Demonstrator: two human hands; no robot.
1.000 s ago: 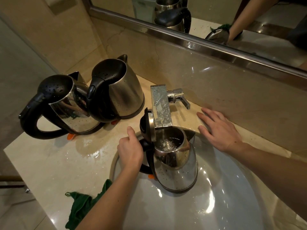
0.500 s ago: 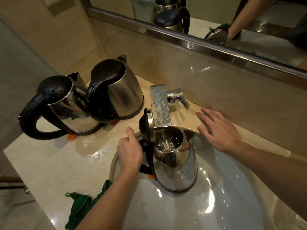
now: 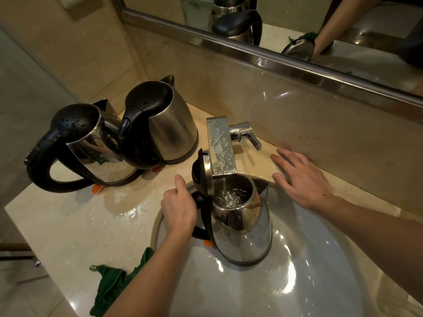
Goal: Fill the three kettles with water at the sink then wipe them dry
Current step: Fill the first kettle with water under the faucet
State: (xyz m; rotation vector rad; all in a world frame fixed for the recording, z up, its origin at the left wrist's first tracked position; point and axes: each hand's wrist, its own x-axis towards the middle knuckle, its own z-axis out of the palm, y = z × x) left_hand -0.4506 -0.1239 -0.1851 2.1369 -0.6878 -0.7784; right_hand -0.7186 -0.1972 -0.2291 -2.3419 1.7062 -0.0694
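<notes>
A steel kettle stands in the white sink with its black lid tipped open. Water runs from the flat chrome tap into its mouth and churns inside. My left hand is closed around this kettle's black handle. My right hand lies flat, fingers spread, on the counter behind the sink, just right of the tap lever. Two more steel kettles with shut black lids, one at far left and one beside it, stand wet on the counter at the left.
A green cloth lies crumpled at the counter's front edge, partly under my left forearm. The beige counter is wet near the sink rim. A mirror with a metal frame runs along the back wall. The counter's left edge drops off.
The water level in the kettle under the tap has risen a little. Both hands have stayed where they were.
</notes>
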